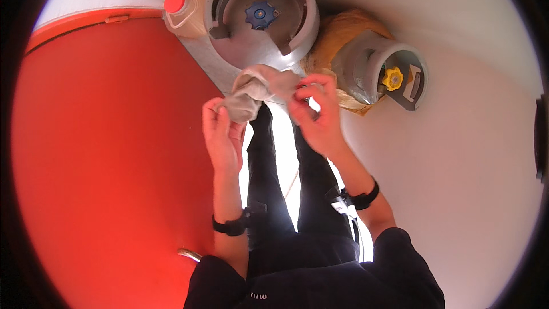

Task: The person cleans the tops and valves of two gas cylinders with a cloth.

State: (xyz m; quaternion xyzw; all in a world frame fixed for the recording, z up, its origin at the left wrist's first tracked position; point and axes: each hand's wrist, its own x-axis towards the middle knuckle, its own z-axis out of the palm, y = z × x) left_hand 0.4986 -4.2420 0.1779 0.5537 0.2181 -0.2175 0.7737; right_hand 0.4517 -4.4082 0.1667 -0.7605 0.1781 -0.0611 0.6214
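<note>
A crumpled grey-beige cloth [253, 90] is stretched between my two hands, in front of my legs. My left hand [225, 133] pinches its lower left end between thumb and fingers. The other end, slightly blurred, is gripped by the fingers of my right hand [317, 111]. Just beyond the cloth stands a large grey gas cylinder [248, 51] with a blue valve knob [260, 14]. Past my right hand is a smaller grey gas cylinder [351, 68] with a yellow valve knob [392, 78].
A red door [107, 137] with a metal handle [189, 254] fills the left side. A clear plastic jug with a red cap [174, 2] stands beside the large cylinder. Brown wrapping material [343, 30] lies around the smaller cylinder. A pale wall [454, 159] rises on the right.
</note>
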